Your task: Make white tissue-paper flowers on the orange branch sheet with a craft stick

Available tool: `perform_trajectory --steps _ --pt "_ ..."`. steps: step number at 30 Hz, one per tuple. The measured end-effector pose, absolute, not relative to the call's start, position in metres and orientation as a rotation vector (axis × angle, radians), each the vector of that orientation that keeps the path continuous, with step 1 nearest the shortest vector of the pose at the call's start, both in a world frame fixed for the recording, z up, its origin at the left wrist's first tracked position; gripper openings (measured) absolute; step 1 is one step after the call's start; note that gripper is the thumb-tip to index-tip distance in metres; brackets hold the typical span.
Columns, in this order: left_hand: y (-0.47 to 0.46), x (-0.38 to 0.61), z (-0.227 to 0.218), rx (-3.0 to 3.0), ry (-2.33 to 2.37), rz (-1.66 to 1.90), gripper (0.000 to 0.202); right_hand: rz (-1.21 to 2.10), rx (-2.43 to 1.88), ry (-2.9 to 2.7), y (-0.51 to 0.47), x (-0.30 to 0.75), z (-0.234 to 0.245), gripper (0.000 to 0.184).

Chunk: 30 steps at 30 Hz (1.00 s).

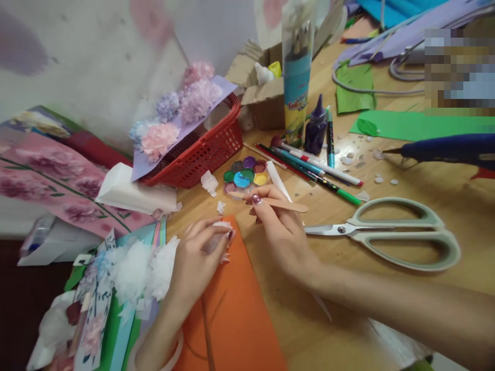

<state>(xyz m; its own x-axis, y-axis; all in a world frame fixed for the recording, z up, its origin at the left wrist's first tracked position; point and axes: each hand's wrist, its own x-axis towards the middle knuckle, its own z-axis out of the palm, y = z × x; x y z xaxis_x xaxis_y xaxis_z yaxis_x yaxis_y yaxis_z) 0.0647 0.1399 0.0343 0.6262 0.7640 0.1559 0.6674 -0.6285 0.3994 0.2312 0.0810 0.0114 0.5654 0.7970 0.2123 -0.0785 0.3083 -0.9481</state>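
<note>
As the left hand [201, 245] bends over the orange card [249, 309]: fingers curled at the pale ruffled paper [225, 224], pinching or just pressing, I can't tell from where I stand.
Right hand [284, 239]: closed on a flat wooden stick [290, 205], thumb on top, tip out by the near edge of the paint palette [242, 179] (touching or only above, hard to say!).
Ruffled paper: on the card's far end, under the left fingertips.
Scissors [356, 230]: on the table [429, 186], blades toward the right hand.
Red basket [197, 162]: beyond, pastel flowers [199, 99] on top.
</note>
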Motion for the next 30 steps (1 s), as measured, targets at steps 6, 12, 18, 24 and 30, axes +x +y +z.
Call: perform_trajectory --steps 6,12,18,24,30 --pt "0.148 0.063 0.042 2.387 1.224 0.502 0.012 0.665 -1.118 -0.816 0.082 0.23 0.012 0.016" --pt "0.153 0.061 0.044 2.394 1.242 0.48 0.013 0.658 -1.085 -0.811 0.084 0.229 0.013 0.021" --pt "0.158 0.061 0.048 2.47 1.214 0.386 0.018 0.678 -1.061 -0.834 0.084 0.228 0.014 0.021" --pt "0.142 0.053 0.049 2.717 1.151 0.16 0.059 0.691 -1.052 -0.81 0.083 0.23 0.014 0.021" --pt "0.108 0.041 0.044 2.773 1.15 0.249 0.038 0.703 -1.058 -0.813 0.081 0.229 0.012 0.018"
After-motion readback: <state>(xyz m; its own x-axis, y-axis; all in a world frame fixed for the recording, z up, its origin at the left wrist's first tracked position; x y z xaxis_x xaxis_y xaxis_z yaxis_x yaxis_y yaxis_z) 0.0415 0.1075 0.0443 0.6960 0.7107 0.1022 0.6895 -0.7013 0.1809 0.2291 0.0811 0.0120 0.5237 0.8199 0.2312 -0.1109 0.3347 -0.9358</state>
